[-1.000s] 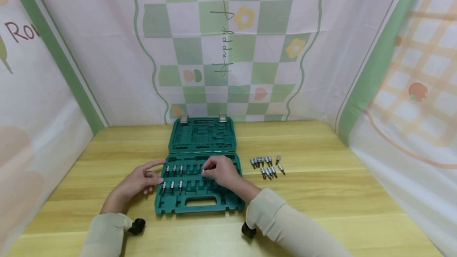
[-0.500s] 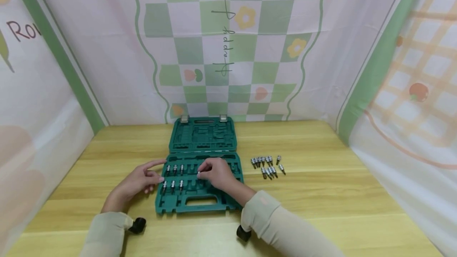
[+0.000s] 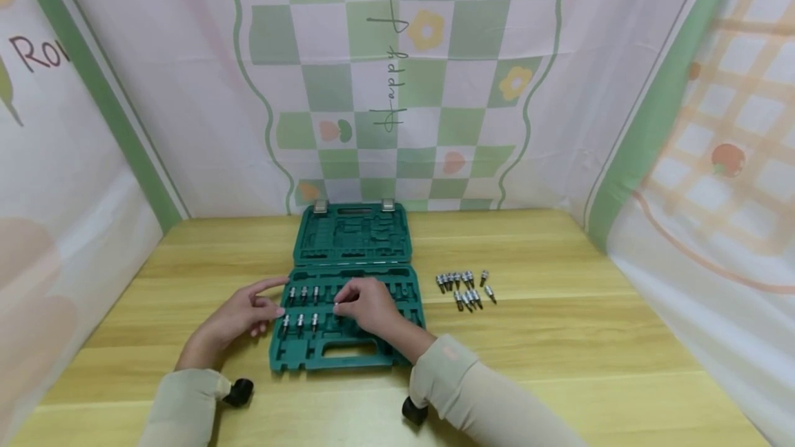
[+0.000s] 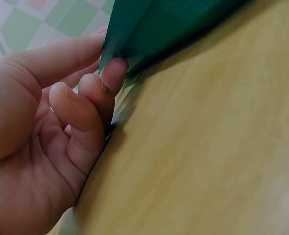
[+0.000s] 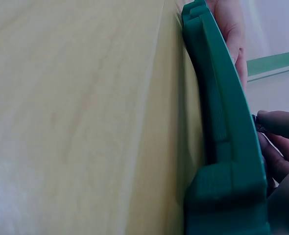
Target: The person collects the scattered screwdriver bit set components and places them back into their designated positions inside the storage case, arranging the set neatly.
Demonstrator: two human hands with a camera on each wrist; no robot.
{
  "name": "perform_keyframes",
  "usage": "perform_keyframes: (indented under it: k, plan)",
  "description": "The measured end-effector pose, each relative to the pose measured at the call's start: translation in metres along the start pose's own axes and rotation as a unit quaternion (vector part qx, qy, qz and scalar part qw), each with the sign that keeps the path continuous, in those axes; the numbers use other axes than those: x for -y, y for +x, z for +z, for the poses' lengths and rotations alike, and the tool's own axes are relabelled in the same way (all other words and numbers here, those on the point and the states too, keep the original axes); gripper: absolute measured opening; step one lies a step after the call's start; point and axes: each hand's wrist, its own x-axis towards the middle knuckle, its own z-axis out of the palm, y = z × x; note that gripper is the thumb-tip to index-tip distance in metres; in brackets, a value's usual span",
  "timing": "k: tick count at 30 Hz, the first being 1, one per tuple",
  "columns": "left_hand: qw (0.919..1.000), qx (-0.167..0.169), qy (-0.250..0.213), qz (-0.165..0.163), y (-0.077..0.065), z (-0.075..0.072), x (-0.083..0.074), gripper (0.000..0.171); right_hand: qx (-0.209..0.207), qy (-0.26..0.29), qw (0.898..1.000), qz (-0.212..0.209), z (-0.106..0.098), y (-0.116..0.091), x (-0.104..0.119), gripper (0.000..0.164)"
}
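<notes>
My right hand [image 3: 368, 306] has a small socket bit [image 5: 260, 128] pinched between thumb and fingertips, narrow grip, most of the bit hidden by my fingers. Key relation: the bit is over the near half of the green case [image 3: 298, 349], around the upper slot row, just right of the three upper seated bits [image 3: 304, 295]. Those lie with their long axis running away from me, silver ends far, dark tips near; same for the three lower seated bits [image 3: 300, 324]. Can't tell the held bit's own axis, nor whether it touches a slot, but I'd judge lining it up with its neighbours is what counts. Right hand is the nearer one, both to this spot and to the loose bits [image 3: 467, 290] on the tabletop [image 3: 528, 364], right of the case. Right forearm slants in from lower right across the case's right side, back of hand up, fingertips pointing left and down. My left hand [image 3: 239, 312] is at the case's left edge, holding nothing up: index finger stretched along the edge, thumb against it, other fingers loosely bent below. Lid [image 3: 380, 251] lies folded back on the far side.
</notes>
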Motion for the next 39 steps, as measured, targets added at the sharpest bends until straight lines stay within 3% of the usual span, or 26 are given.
perform_keyframes:
  k: [19,39]
  plan:
    - [1.0000,0.000,-0.010,-0.001,0.002,0.000,0.000,0.067,0.022,-0.055,0.998,-0.021,0.011,0.004,0.008,0.006]
    - [1.0000,-0.004,0.002,-0.003,0.000,0.000,-0.001,0.068,0.074,-0.099,0.992,0.023,0.007,0.015,0.009,0.008]
